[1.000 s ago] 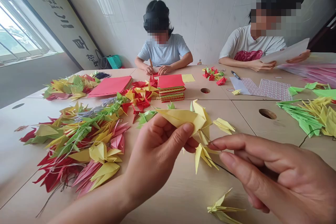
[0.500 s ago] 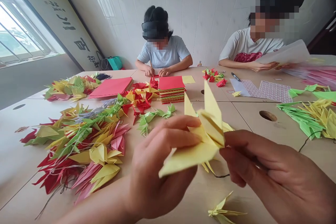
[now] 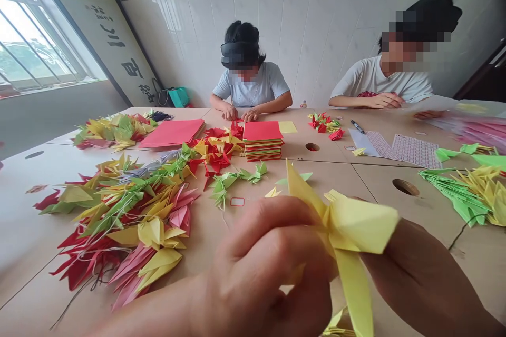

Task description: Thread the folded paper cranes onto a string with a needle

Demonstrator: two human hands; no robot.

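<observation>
A yellow folded paper crane (image 3: 356, 221) is held up close to the camera, its wings spread and one long wing hanging down. My left hand (image 3: 272, 258) pinches its left side, fingers curled round the paper. Behind its right side is my right hand (image 3: 422, 274), whose fingertips are hidden by the paper. Under the hands, more yellow folded paper (image 3: 339, 326) shows at the bottom edge. To the left lies a large heap of strung paper cranes (image 3: 146, 221) in red, yellow, green and pink.
Across the table (image 3: 213, 221) are a stack of coloured paper (image 3: 263, 141), red sheets (image 3: 173, 133) and small cranes (image 3: 326, 125). Green and yellow folded pieces (image 3: 462, 189) lie at the right. Two people sit opposite; one works with red paper, the other handles plastic sheets.
The crane has turned and moved right and down between my hands. My left hand has shifted right, and my right hand has gone behind the paper. The view has tilted up slightly.
</observation>
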